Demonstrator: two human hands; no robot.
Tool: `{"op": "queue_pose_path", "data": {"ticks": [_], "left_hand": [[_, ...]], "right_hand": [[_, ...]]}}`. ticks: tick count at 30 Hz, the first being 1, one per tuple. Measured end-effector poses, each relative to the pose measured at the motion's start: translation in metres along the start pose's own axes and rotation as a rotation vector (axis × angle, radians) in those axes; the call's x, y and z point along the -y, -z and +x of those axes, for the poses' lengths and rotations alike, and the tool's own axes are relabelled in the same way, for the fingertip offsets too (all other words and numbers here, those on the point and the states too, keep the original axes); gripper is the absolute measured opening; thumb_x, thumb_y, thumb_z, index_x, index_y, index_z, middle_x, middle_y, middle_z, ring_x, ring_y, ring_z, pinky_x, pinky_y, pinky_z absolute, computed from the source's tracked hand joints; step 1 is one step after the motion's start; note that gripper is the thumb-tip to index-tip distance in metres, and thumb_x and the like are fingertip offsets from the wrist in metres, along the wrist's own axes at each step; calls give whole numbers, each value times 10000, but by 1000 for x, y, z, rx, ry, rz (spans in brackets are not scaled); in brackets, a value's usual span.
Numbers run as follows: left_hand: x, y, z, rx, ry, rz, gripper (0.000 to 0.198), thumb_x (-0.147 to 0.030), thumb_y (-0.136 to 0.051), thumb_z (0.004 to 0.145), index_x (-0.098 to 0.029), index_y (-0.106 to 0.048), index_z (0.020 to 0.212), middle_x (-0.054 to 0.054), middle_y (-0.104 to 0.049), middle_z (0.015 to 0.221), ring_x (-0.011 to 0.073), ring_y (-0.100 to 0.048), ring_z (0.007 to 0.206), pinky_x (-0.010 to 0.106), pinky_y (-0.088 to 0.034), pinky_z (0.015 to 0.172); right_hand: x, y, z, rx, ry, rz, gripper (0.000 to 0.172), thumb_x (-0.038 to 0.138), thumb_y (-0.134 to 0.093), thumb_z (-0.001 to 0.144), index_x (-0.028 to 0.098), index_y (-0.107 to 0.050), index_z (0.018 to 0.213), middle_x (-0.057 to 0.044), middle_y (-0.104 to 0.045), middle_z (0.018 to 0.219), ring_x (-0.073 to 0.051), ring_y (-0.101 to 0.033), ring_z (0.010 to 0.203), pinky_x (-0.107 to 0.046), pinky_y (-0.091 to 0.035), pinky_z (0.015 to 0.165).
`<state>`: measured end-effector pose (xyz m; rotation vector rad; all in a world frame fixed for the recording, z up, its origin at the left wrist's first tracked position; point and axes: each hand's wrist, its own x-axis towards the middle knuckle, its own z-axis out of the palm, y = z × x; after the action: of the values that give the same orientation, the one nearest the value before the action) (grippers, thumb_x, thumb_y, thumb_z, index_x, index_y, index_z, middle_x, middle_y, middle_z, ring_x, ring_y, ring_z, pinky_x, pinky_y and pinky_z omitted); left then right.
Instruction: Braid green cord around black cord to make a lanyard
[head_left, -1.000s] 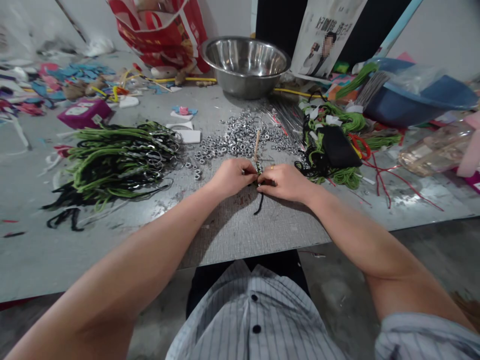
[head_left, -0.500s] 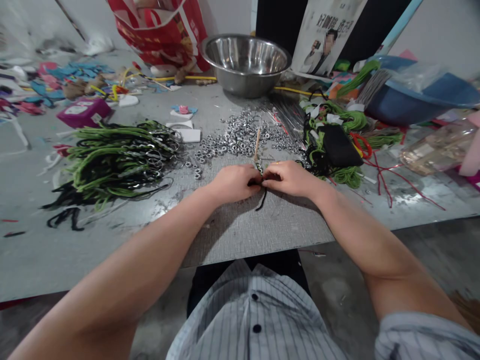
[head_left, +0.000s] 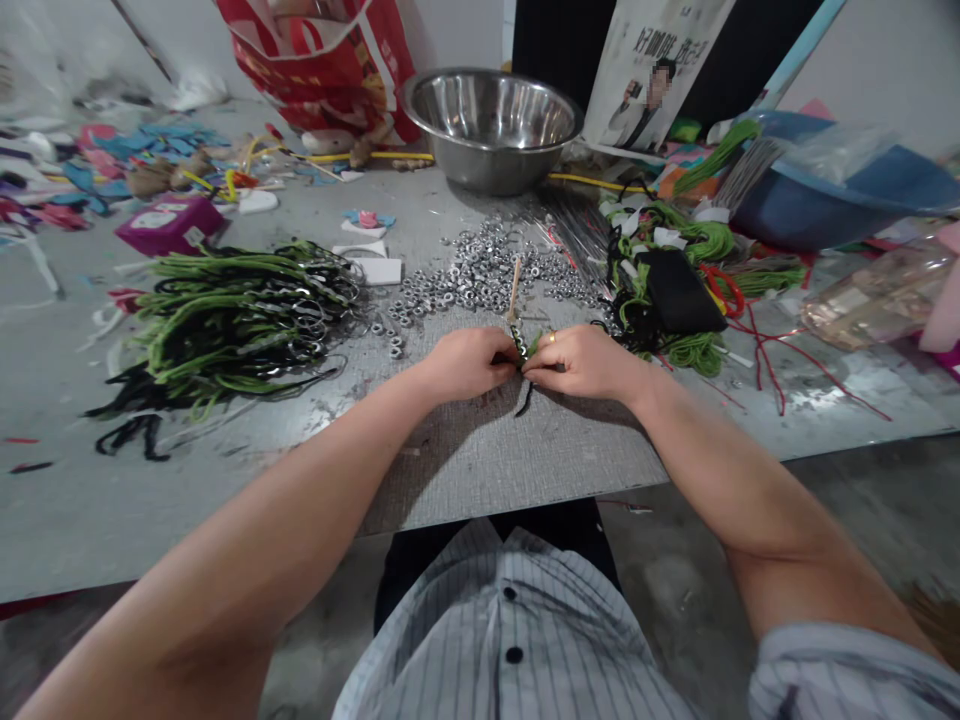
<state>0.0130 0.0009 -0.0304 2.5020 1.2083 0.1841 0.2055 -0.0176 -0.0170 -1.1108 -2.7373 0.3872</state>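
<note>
Near the table's front edge, both hands pinch a short braided cord [head_left: 523, 346] of black and green strands with shiny metal nuts in it. My left hand [head_left: 474, 362] is closed on its left side, fingertips together. My right hand [head_left: 581, 362], with a ring on one finger, grips the cord from the right; a bit of green strand shows by its fingers. A black tail of cord [head_left: 523, 398] hangs toward me below the fingertips. A thin wooden stick [head_left: 514, 287] rises at the braid's far end. Fingertips hide part of the braid.
Loose metal nuts [head_left: 480, 262] lie scattered beyond my hands. A pile of green and black cords [head_left: 225, 320] is at left, more cords with a black pouch [head_left: 681, 290] at right. Behind stand a steel bowl [head_left: 491, 165], a red bag [head_left: 322, 75] and a blue basin [head_left: 817, 205].
My right hand has turned slightly, so its ring and a green strand now show. The black tail has shifted a little; my left hand stays nearly in place.
</note>
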Motion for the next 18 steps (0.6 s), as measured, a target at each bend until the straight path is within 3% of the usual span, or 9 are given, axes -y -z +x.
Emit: {"op": "queue_pose_path", "data": {"ticks": [5,9,14,18], "left_hand": [[0,0,-1,7,15,26,281,-268,-503,752,-216,-686,960,31,-688,886,179,-615,791,268,-416,646],[-2,2,-4,-18,-16,16,283,-270,-501,746,-195,-675,955,47,-673,882,187,-608,787,281,-422,649],[0,6,-7,-20,-83,-40,248,-205,-502,720,-161,-644,919,48,-644,846,158,-587,749,267,-423,663],[6,4,-6,-15,-144,18,168,-142,-505,704,-166,-622,822,42,-621,856,143,-575,744,252,-413,667]], "right_hand": [[6,3,0,91,-61,-109,276,313,-500,853,226,-743,950,-43,-705,824,-154,-589,740,-261,-324,627],[10,6,0,130,-69,-64,259,296,-505,831,219,-751,852,-31,-688,771,-133,-561,693,-256,-303,609],[8,10,-3,213,-61,61,341,355,-505,827,163,-716,641,6,-546,537,-82,-440,535,-257,-255,557],[6,12,-4,322,-34,177,401,410,-509,827,130,-703,615,36,-437,466,-57,-324,475,-257,-219,519]]}}
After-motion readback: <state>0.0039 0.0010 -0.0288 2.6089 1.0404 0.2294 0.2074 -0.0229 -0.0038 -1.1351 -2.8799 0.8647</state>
